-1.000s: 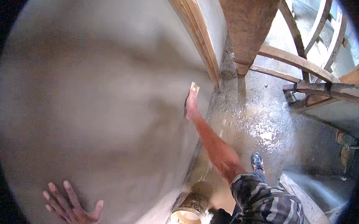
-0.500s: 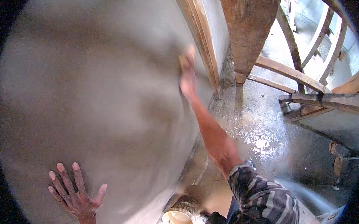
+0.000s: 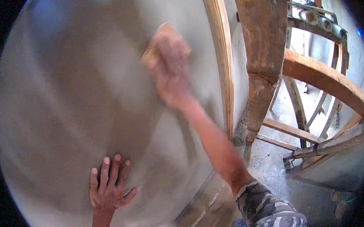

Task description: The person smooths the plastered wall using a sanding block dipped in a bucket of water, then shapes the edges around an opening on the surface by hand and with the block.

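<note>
A grey plastered wall (image 3: 73,88) fills the left half of the head view. My right hand (image 3: 169,72), blurred by motion, is closed on a light wooden block (image 3: 149,55) against the upper part of this wall, left of a pale wooden door-frame-like strip (image 3: 221,46). My left hand (image 3: 110,187) lies on the lower wall with its fingers spread and nothing in it. The edges of the block are smeared, so its exact shape cannot be told.
A weathered brown plank (image 3: 261,44) stands right of the strip. Beyond it are curved timber beams (image 3: 326,73), some grey pipes (image 3: 310,17) at the top and a wet concrete floor (image 3: 269,166). A camouflage sleeve (image 3: 269,214) covers my right upper arm.
My right hand has moved up and left across the wall with the block. My left hand has shifted right and up. The view has tilted, and the bucket has left it.
</note>
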The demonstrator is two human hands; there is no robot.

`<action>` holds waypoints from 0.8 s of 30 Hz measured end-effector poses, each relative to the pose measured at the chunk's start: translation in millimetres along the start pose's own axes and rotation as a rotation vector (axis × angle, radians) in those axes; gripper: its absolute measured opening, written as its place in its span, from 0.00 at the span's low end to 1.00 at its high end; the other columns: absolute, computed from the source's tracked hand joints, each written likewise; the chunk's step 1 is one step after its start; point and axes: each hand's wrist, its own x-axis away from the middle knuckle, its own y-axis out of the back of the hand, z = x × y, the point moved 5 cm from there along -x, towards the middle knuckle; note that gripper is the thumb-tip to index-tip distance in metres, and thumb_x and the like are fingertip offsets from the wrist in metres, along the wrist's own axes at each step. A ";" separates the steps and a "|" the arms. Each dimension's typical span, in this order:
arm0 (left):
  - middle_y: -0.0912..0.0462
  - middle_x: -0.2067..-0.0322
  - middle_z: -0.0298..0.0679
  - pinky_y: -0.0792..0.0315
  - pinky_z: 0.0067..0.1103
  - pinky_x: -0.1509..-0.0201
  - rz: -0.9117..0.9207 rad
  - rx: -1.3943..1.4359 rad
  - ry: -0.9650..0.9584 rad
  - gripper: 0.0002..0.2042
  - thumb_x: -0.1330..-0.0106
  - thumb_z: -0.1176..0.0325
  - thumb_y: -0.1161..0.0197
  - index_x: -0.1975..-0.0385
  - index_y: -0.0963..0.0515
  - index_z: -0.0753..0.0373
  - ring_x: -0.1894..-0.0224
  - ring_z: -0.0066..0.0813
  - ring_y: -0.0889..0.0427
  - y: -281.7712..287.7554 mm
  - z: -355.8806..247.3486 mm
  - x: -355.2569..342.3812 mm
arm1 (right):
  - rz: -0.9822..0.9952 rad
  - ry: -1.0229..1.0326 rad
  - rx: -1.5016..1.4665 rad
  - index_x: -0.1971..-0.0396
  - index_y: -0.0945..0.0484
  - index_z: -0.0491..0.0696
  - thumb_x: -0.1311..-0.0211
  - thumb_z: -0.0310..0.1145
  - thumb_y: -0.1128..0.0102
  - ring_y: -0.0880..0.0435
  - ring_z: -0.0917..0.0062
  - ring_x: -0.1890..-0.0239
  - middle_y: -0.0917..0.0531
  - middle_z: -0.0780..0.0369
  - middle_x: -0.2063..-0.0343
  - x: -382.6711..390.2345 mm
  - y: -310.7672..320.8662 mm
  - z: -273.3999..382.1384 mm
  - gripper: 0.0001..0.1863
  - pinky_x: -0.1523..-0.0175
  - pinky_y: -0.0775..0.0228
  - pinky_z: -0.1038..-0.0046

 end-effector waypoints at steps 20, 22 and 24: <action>0.46 0.26 0.40 0.61 0.50 0.24 -0.325 -0.155 0.779 0.37 0.31 0.32 0.63 0.28 0.41 0.47 0.24 0.44 0.51 62.9 178.6 138.7 | -0.104 -0.172 0.001 0.30 0.43 0.44 0.21 0.41 0.73 0.56 0.59 0.23 0.48 0.53 0.27 -38.8 -2.1 -23.9 0.27 0.23 0.64 0.57; 0.46 0.26 0.42 0.60 0.51 0.25 -0.359 -0.165 0.905 0.38 0.31 0.31 0.66 0.27 0.42 0.49 0.24 0.45 0.52 61.0 189.6 142.9 | -0.085 -0.031 0.063 0.28 0.48 0.45 0.21 0.44 0.72 0.60 0.61 0.23 0.50 0.54 0.26 22.5 -26.0 11.2 0.29 0.22 0.69 0.59; 0.46 0.26 0.43 0.59 0.50 0.25 -0.307 -0.281 0.845 0.41 0.32 0.29 0.69 0.27 0.43 0.53 0.24 0.46 0.52 61.9 188.7 142.3 | -0.008 0.044 0.094 0.26 0.51 0.45 0.21 0.47 0.73 0.62 0.63 0.22 0.52 0.54 0.25 1.9 -26.2 61.6 0.31 0.22 0.73 0.61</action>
